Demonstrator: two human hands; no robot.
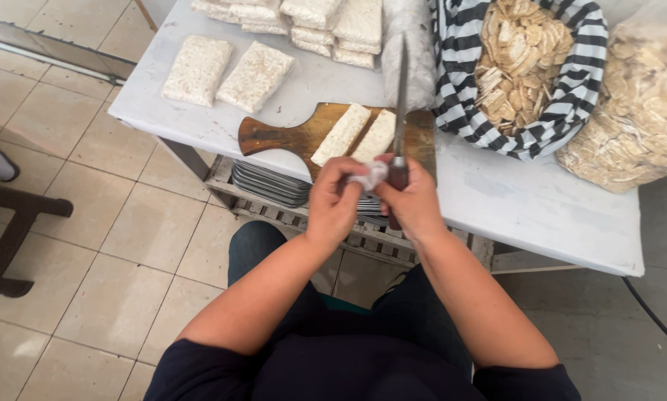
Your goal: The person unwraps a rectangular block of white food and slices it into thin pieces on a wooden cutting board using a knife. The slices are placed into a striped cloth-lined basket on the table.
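Head view: right hand (415, 200) grips knife (401, 96); left hand (333, 200) pinches white cloth (371, 177).

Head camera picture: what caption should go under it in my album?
Right hand holds a long knife upright while left hand pinches a white wad at its handle, above a cutting board.

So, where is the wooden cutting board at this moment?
In the head view the wooden cutting board lies at the table's near edge, just beyond both hands, carrying two pale blocks, left of the striped bag.
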